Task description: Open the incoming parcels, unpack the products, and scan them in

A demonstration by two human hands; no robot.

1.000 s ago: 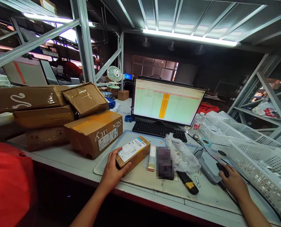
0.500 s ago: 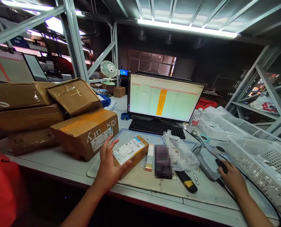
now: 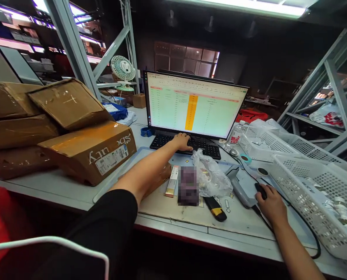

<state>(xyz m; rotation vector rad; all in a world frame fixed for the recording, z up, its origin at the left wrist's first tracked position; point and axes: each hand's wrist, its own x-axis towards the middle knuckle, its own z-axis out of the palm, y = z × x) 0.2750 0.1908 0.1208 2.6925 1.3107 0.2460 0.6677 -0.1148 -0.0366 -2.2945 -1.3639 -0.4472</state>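
Observation:
My left hand (image 3: 181, 142) lies on the black keyboard (image 3: 211, 151), fingers stretched forward over the keys. My right hand (image 3: 271, 203) is wrapped round a black computer mouse (image 3: 260, 191) on the desk mat. The lit monitor (image 3: 167, 105) behind the keyboard shows a spreadsheet with an orange column. Under my left forearm lies a brown carton (image 3: 158, 179), mostly hidden. Beside it are a slim white box (image 3: 172, 182) and a dark pixelated item (image 3: 188, 186). A grey barcode scanner (image 3: 242, 190) rests left of the mouse.
Taped cardboard boxes (image 3: 86, 151) are stacked at the left. White perforated baskets (image 3: 302, 186) holding small bottles line the right side. A crumpled clear plastic bag (image 3: 212, 179) and a black-and-yellow cutter (image 3: 216, 210) lie mid-desk. A white cable (image 3: 59, 241) crosses the lower left.
My left hand has moved from the labelled carton up to the keyboard, and its forearm now covers most of that carton. My right hand stays on the mouse. The view has shifted slightly.

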